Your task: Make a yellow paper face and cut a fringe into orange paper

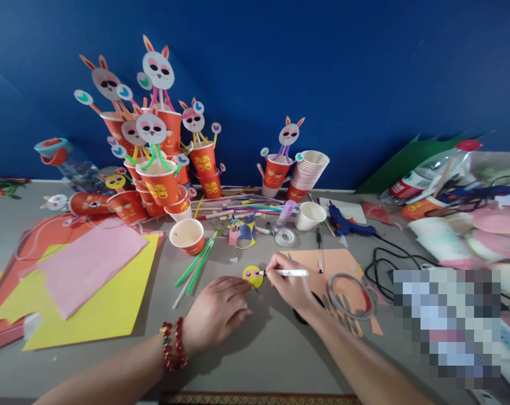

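Observation:
A small round yellow paper face (253, 277) lies on the grey table, with two pink eye patches and dark curved lines on it. My left hand (219, 309) rests beside it, fingers bent, fingertips pressing its lower left edge. Something whitish, maybe a cap, shows near that thumb; I cannot make it out. In my right hand (286, 281) is a white acrylic marker (295, 273), pinched like a pen, its black tip at the face's right side. Just behind are a yellow paper scrap with a round cutout (250, 236) and a clear tape roll (284, 237).
Red paper cups with rabbit faces (157, 185) stand stacked at the back left. Yellow card (128, 304) lies left, near green straws (200, 264). Peach paper (339, 261) lies right under a ring of tape (351, 296). A blue glue gun (348, 222) trails a black cable.

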Available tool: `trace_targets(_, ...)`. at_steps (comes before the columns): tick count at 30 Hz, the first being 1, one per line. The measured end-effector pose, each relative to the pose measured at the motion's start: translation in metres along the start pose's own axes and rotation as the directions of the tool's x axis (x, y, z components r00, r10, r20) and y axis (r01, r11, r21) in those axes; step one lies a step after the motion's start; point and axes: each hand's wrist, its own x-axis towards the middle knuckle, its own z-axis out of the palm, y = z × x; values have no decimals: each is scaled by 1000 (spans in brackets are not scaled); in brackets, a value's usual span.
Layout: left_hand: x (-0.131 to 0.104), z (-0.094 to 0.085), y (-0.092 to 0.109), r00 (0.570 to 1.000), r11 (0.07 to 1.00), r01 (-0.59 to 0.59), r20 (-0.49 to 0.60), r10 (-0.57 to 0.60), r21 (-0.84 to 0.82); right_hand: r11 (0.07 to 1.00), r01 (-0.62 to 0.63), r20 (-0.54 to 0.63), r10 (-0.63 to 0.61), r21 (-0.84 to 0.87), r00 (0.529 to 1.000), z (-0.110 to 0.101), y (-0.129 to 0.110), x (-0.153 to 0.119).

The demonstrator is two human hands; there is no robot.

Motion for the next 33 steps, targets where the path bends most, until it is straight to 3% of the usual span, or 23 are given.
trace_targets(6,0,0,0,1000,1000,1,-1,-1,-15,1000,-4,52,4,-14,999,0,-1,0)
trace_targets(33,0,0,0,1000,1000,-9,5,9,-7,999,15,1,-15,-28,1000,1,2,1)
